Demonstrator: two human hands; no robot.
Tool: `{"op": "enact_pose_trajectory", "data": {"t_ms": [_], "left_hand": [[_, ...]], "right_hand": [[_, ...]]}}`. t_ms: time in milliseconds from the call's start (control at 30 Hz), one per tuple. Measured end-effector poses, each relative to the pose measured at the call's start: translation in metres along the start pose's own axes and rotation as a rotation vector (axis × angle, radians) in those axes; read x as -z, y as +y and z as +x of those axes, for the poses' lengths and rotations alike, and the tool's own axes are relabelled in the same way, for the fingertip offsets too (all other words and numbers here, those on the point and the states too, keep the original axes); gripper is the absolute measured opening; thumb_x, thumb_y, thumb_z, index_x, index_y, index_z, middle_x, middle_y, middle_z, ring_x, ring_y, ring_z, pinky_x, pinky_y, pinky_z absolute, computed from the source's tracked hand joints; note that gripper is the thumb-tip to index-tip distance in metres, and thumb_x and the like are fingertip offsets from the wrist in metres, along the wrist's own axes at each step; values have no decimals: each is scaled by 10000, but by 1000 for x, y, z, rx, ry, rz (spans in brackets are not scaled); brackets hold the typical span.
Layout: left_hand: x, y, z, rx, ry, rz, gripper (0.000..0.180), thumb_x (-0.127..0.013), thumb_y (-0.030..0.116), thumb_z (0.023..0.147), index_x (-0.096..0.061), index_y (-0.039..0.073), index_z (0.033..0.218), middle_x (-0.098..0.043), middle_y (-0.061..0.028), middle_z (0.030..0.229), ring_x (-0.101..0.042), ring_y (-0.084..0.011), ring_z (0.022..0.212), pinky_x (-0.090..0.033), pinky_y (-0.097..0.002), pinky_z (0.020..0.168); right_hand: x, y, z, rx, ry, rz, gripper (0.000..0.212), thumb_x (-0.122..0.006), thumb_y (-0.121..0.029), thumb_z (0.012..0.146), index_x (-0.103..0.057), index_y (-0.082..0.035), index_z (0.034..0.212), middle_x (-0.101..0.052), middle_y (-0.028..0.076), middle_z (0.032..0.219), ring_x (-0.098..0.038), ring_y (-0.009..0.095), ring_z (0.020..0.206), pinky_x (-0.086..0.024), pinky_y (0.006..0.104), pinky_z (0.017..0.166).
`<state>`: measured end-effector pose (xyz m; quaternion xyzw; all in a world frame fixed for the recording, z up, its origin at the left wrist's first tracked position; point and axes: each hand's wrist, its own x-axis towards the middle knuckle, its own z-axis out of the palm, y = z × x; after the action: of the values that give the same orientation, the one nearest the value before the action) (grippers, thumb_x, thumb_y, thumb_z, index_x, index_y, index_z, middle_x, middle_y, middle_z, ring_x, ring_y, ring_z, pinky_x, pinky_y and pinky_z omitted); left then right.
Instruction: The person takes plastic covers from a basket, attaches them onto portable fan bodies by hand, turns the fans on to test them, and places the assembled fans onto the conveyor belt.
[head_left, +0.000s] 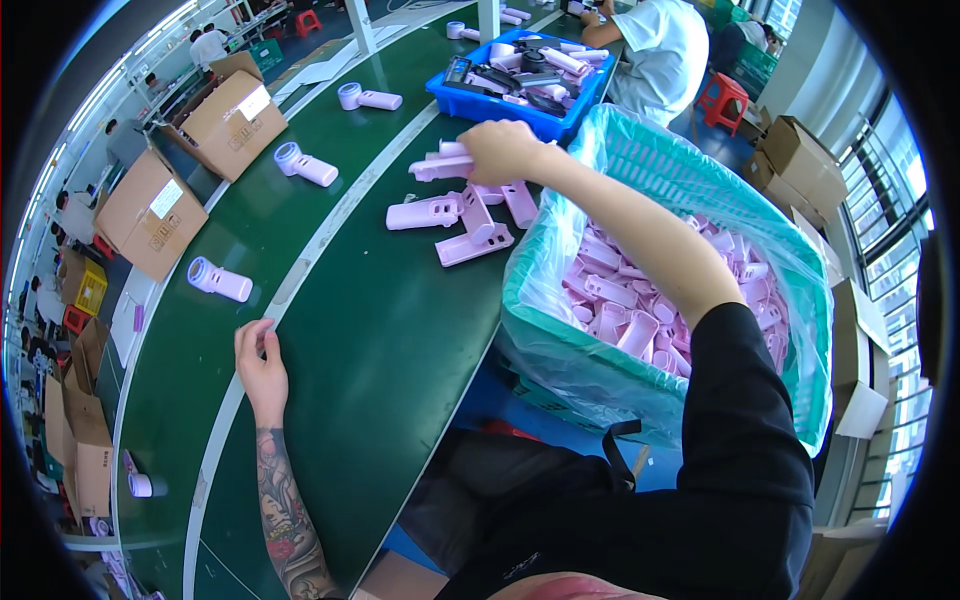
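My right hand (505,152) reaches across to the far side of the near green worktop and grips a pink plastic shell (436,169); its fingers hide part of the shell. Just below it lie several loose pink casing halves (425,212), some overlapping. My left hand (263,368) rests near the pale strip along the worktop, fingers loosely bent, thumb apart, nothing in it. Nearest to it is a pink handheld device with a round head (222,281), lying on the green belt. Similar devices (310,168) lie further along the belt.
A green basket (595,345) lined with clear plastic, heaped with pink shells (640,335), stands to the right under my right arm. Beyond the worktop pile is a blue tray (545,122) of pink and black parts. Cardboard boxes (150,215) line the far left; a co-worker (662,60) sits ahead.
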<state>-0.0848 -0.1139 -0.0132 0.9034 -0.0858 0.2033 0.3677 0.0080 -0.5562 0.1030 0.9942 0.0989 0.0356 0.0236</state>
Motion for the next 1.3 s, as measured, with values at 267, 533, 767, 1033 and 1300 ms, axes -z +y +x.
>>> {"op": "enact_pose_trajectory", "data": {"t_ms": [267,533,767,1033,1300], "left_hand": [[2,-3,-4,3,-30,-13,175,-548,47,970,-654,27,1107,-598,-91,1171,-592,-242,1031,-484,-322,919],[4,-7,-2,1,-39,2,174,-544,53,980,-656,28,1111,-604,-90,1170,-595,-236,1036,-483,-320,919],[4,-6,1,-12,-56,58,174,-543,62,989,-658,33,1116,-614,-85,1163,-600,-230,1024,-483,-314,915],[0,0,0,-10,-58,42,174,-544,69,993,-659,38,1120,-616,-79,1164,-598,-223,1019,-479,-307,905],[1,1,2,5,-66,32,172,-544,72,995,-658,38,1119,-612,-73,1172,-594,-217,1022,-474,-301,898]], "right_hand": [[-5,-16,-1,47,-207,157,670,-719,-549,828,-640,-100,1319,-701,128,1218,-674,354,1057,-529,441,926],[27,132,-77,-275,-252,461,391,-580,-386,918,-785,-54,950,-723,26,770,-655,164,741,-538,294,741],[-102,184,-130,-445,-755,33,762,-759,-435,798,-516,-139,1458,-687,101,1265,-666,318,1064,-570,414,862],[-218,241,-142,-317,-706,68,849,-741,-287,738,-425,-189,1519,-683,130,1261,-681,332,1001,-582,421,801],[-217,236,-135,-361,-744,183,841,-616,-102,708,-422,-217,1518,-725,137,1136,-702,351,823,-598,420,679]]}}
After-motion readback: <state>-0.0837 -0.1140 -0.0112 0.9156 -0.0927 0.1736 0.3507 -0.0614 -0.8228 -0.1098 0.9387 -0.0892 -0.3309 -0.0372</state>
